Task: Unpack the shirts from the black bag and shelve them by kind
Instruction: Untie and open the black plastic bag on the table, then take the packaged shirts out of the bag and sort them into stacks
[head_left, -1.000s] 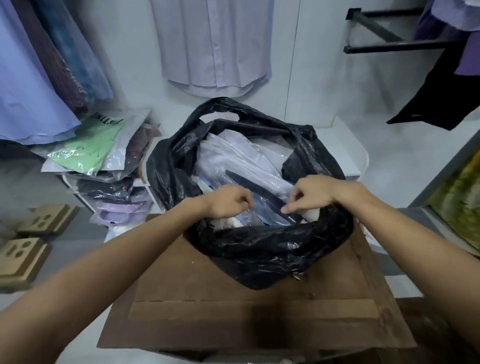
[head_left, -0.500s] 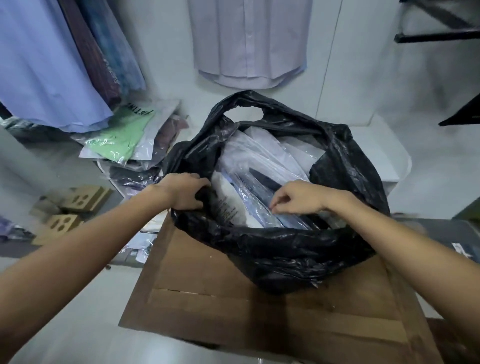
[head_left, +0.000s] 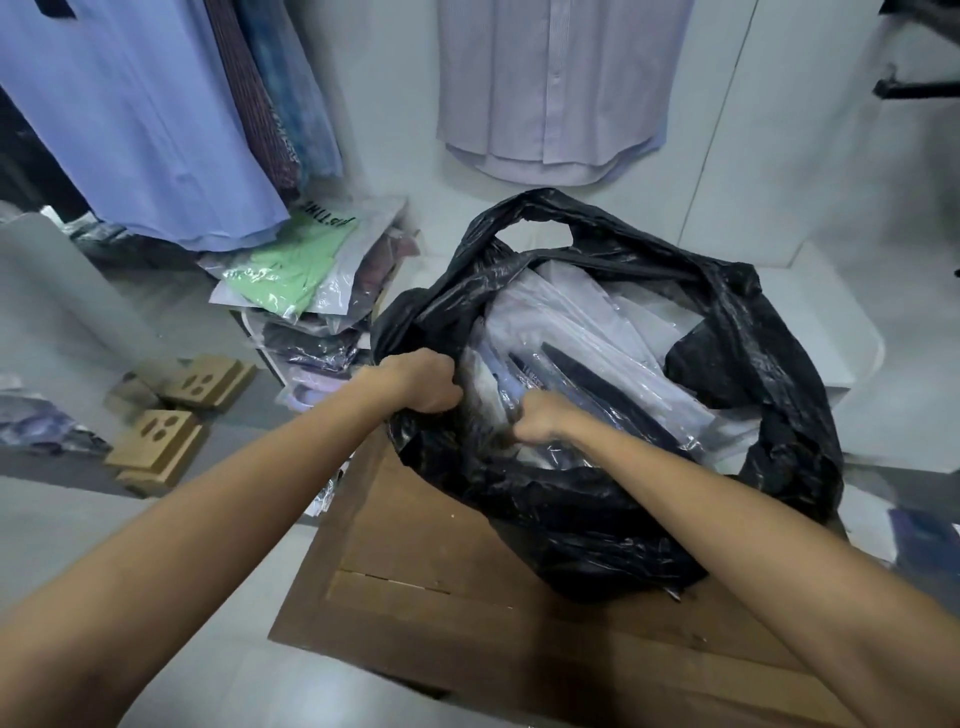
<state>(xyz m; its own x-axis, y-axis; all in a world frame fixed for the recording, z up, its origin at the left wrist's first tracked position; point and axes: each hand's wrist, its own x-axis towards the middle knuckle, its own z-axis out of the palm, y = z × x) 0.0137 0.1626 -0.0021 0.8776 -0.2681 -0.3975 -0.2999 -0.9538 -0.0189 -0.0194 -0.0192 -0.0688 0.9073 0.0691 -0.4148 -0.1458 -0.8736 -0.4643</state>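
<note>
A large black plastic bag (head_left: 613, 499) stands open on a brown wooden table (head_left: 447, 587). It is packed with folded shirts (head_left: 587, 332) in clear plastic sleeves, mostly white and pale lilac, with a dark one among them. My left hand (head_left: 421, 382) grips the bag's left rim. My right hand (head_left: 540, 421) reaches inside the bag with its fingers curled round the near shirt packets; the fingertips are hidden among them.
A stack of bagged shirts (head_left: 306, 291), green one on top, lies on a low white shelf left of the bag. Shirts hang on the wall above (head_left: 550, 88) and at the left (head_left: 135, 114). Brown cardboard pieces (head_left: 176, 415) lie on the floor.
My left hand moved from inside the bag to its left rim and gripped it. My right hand dug deeper among the near packets. The view shifted left.
</note>
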